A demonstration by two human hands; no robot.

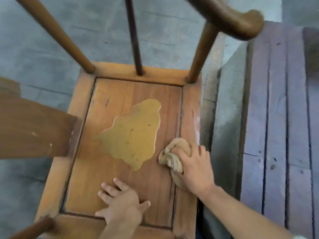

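- Currently: right hand (195, 168) grips a bunched tan cloth (174, 152), fingers curled round it.
- Cloth rests on the wooden seat (120, 94), just right of the yellowish puddle (133, 135), by its near end; a thin gap shows between them.
- Left hand (122, 204) lies flat on the seat, fingers straight and spread, holding nothing, on the near side of the puddle, apart from it.
- Purple planks (279, 118) lie well right of the puddle, off the seat.

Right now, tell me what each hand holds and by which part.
The right hand grips the bunched tan cloth across its middle, against the chair seat. The left hand lies flat on the seat, holding nothing.
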